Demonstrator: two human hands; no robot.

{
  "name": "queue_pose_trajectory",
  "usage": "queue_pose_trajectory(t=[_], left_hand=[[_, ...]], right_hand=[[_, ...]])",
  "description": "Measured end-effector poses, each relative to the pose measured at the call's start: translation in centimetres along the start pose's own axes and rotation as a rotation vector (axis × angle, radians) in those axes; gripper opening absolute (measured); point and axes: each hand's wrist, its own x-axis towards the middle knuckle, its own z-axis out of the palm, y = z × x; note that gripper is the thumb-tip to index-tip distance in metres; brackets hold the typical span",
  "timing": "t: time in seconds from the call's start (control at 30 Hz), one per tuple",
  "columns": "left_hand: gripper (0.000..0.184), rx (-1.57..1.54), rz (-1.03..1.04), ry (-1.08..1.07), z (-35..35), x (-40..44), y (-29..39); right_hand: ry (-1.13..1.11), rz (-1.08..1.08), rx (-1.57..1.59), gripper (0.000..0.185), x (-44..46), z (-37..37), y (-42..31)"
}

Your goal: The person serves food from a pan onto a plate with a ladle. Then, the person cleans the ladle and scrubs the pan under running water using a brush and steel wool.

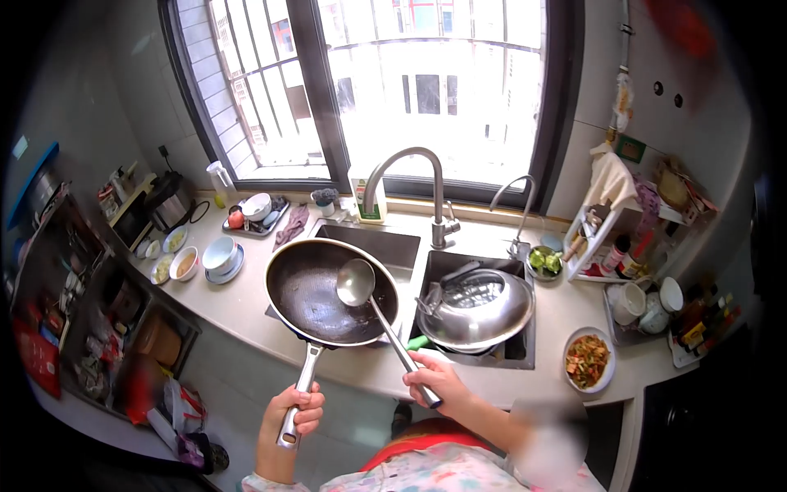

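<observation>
My left hand is wrapped round the steel handle of a dark frying pan, which is tilted so that its inside shows. The pan hangs over the left sink basin and the counter edge. In my right hand is the handle of a metal ladle. The ladle's bowl is over the pan's inside; whether it touches the pan I cannot tell. Right of the pan, a large steel lid lies in the right sink basin.
A tall faucet rises behind the basins. A plate of cooked food stands on the right counter, with a bowl of green vegetables behind it. Several bowls and a tray occupy the left counter. A white rack stands right.
</observation>
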Motion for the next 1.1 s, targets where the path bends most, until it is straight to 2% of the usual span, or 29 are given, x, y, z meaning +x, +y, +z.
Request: queue_pose_trajectory(t=[0.13, 0.2, 0.27, 0.3, 0.33, 0.4, 0.43, 0.5, 0.53, 0.57, 0.6, 0.63, 0.7, 0.73, 0.77, 0.8, 0.83, 0.87, 0.9, 0.93, 1.0, 1.03, 1.07, 1.1], left_hand=[[0.021, -0.125, -0.077, 0.030, -2.1, 4.9, 4.0], [0.020, -0.211, -0.121, 0.044, -3.5, 7.7, 5.9], [0.020, -0.232, -0.169, 0.034, -5.6, 10.4, 7.0], [0.020, -0.247, -0.193, 0.038, -6.4, 11.5, 7.4], [0.020, -0.264, -0.217, 0.047, -7.1, 12.3, 8.0], [0.020, -0.283, -0.286, 0.041, -8.6, 13.8, 8.7], [0.019, -0.281, -0.320, 0.028, -9.4, 14.3, 9.1], [0.017, -0.258, -0.347, 0.035, -10.9, 14.0, 9.8], [0.017, -0.186, -0.379, 0.095, -11.4, 13.5, 10.6], [0.017, -0.112, -0.409, 0.143, -11.8, 13.4, 11.4], [0.017, -0.037, -0.438, 0.184, -12.4, 13.6, 12.1], [0.022, 0.176, -0.458, 0.195, -12.6, 13.7, 13.0], [0.030, 0.646, -0.420, 0.329, -12.7, 13.9, 14.3], [0.034, 0.874, -0.380, 0.417, -12.5, 13.4, 15.1], [0.050, 0.950, -0.327, 0.470, -11.3, 13.2, 15.5], [0.061, 0.967, -0.294, 0.526, -11.3, 13.3, 15.8], [0.071, 1.075, -0.272, 0.560, -11.9, 13.3, 15.9], [0.075, 1.317, -0.297, 0.566, -12.6, 13.2, 16.1], [0.076, 1.481, -0.310, 0.563, -12.2, 13.1, 16.4], [0.073, 1.644, -0.209, 0.592, -13.2, 12.8, 16.0], [0.064, 1.625, -0.085, 0.655, -10.9, 12.5, 16.6], [0.059, 1.752, 0.073, 0.703, -10.9, 12.5, 16.4], [0.054, 1.875, 0.235, 0.703, -11.3, 12.7, 16.3], [0.046, 1.852, 0.323, 0.714, -10.4, 12.7, 16.7]], right_hand=[[0.112, 0.026, 0.102, 0.057, 7.0, -0.1, 0.3], [0.143, 0.013, 0.083, 0.025, 10.5, -0.2, 0.7], [0.172, 0.005, -0.012, 0.019, 14.0, -1.6, 2.5], [0.115, 0.075, -0.178, 0.016, 14.8, -1.7, 2.1], [0.079, 0.154, -0.269, 0.026, 14.7, -1.8, 1.1], [0.173, 0.218, -0.609, 0.041, 15.8, -2.6, -0.2], [0.194, 0.193, -0.686, 0.052, 16.8, -4.0, -1.6], [0.446, -0.044, -0.681, 0.041, 19.3, -6.7, -4.9], [0.569, -0.135, -0.765, 0.035, 20.6, -7.9, -8.2], [0.707, -0.476, -0.934, 0.035, 23.7, -11.9, -9.2], [0.764, -0.297, -1.007, 0.042, 23.7, -10.9, -14.0], [0.928, -0.541, -1.077, 0.048, 26.2, -13.5, -15.1], [1.069, -0.690, -1.304, 0.053, 30.1, -18.6, -18.0], [0.957, -0.581, -1.294, 0.051, 31.2, -21.0, -19.0], [0.788, -0.611, -1.017, 0.043, 33.2, -24.1, -19.3], [0.879, -0.504, -1.335, 0.038, 33.9, -25.1, -20.0], [0.929, -0.391, -1.397, 0.037, 33.0, -22.0, -20.8], [0.948, -0.475, -1.507, 0.037, 33.9, -23.0, -20.6], [1.001, -0.475, -1.505, 0.040, 34.6, -24.2, -20.4], [1.099, -0.377, -1.417, 0.043, 34.8, -24.1, -20.5], [1.241, -0.175, -1.315, 0.044, 35.8, -28.8, -20.7], [1.126, -0.248, -1.225, 0.041, 35.3, -28.1, -20.8], [1.048, -0.173, -1.773, 0.036, 35.2, -28.7, -20.0], [1.206, -0.309, -1.168, 0.038, 31.9, -18.7, -19.9]])
